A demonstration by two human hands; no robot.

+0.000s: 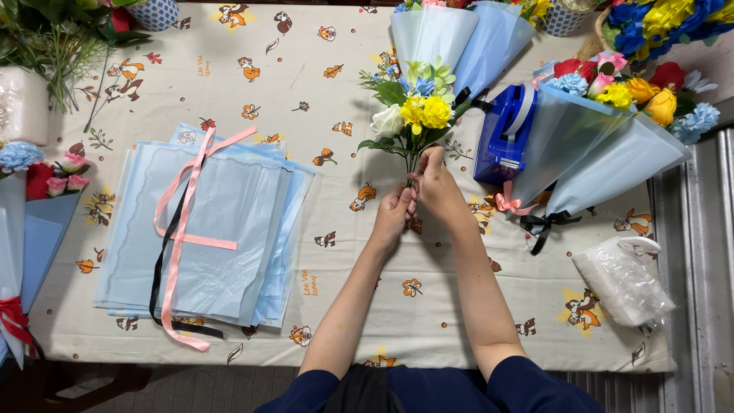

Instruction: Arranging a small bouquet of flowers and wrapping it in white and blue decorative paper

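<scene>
Both hands meet mid-table on one small bunch of flowers (413, 115): left hand (394, 218) wrapped tight round the lower stems, right hand (437, 183) pinching the stems just above it, fingers closed, no gap. Bunch lies flat on the cartoon-print tablecloth (321, 229), heads pointing away from the person — white, yellow and pale blue blooms with green leaves fanned out. Stacked grip looks like it keeps the stems bundled so the heads don't splay. Left of the hands: stack of pale blue wrapping sheets (206, 229), squared up, with a pink ribbon (180, 229) and a black ribbon (160, 268) draped across the top, near but not touching the hands. Right of the hands: blue tape dispenser (505, 134), just beside the bunch. Wrapped bouquets (589, 145) in blue cones lie beyond it, bows at the narrow ends; more at the far edge and left edge. Roll of clear plastic (623, 279) sits near the right corner, well apart from the hands.
</scene>
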